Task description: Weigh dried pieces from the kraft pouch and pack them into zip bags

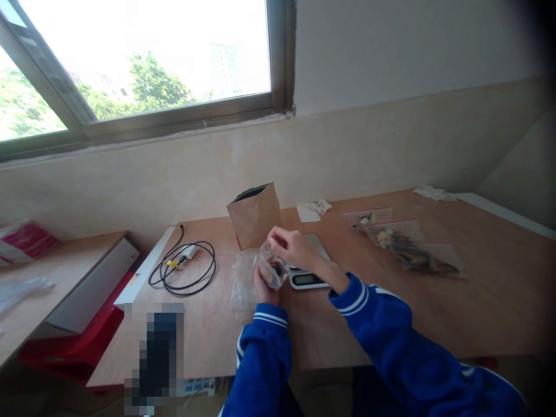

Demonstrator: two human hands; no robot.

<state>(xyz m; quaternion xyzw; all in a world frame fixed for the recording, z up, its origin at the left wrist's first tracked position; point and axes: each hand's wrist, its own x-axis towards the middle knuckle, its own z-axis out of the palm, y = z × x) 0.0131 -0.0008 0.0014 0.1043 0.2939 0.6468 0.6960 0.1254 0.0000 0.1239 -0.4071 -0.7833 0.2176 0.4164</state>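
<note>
Near the middle of the table's (pixel 369 330) front edge, a left hand (pixel 266 291) cups a clear bag (pixel 273 273); its long axis tilts up from that palm, the nearer hand, toward the right hand (pixel 294 249), whose fingertips close together at the mouth, apparently pinching the film. Right alongside sits a scale (pixel 306 280); beyond, a paper bag (pixel 257 219) stands by the back edge.

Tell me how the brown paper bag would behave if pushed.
The brown paper bag might tip if pushed near its top, since it stands upright and tall. It looks fairly stiff, holding its shape with its top open. Its inside is mostly hidden, so weight is uncertain.
</note>
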